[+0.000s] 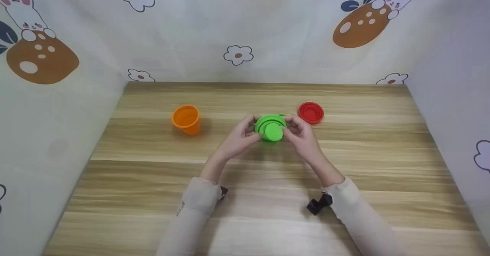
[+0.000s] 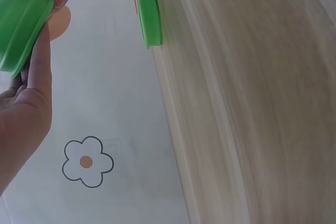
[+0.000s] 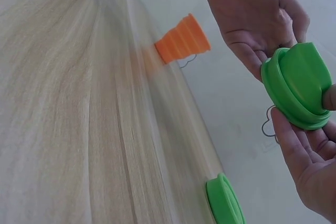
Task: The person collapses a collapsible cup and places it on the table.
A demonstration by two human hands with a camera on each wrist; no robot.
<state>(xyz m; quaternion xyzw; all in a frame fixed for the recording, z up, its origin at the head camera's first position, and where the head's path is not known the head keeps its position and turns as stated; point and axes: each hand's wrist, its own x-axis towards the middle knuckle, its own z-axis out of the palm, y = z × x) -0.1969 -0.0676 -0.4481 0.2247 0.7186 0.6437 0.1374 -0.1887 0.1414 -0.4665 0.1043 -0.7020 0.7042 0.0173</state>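
Observation:
Both hands hold a green collapsible cup [image 1: 271, 120], raised above the wooden table, its round base turned up toward the head camera. It is partly folded, and its stepped rings sit tilted in the right wrist view. My left hand [image 1: 241, 136] grips its left side, fingers behind and thumb in front. On the opposite side my right hand [image 1: 306, 138] pinches the rim and presses the thumb beside the base. Behind the hands a flat green ringed piece [image 2: 150, 17] rests on the table, mostly hidden in the head view.
An orange collapsible cup [image 1: 187, 120] stands extended, mouth up, to the left. Flat on the table at the right is a red collapsed cup [image 1: 310, 113]. A printed cloth wall [image 1: 191, 34] borders the table's back, with more walls at both sides.

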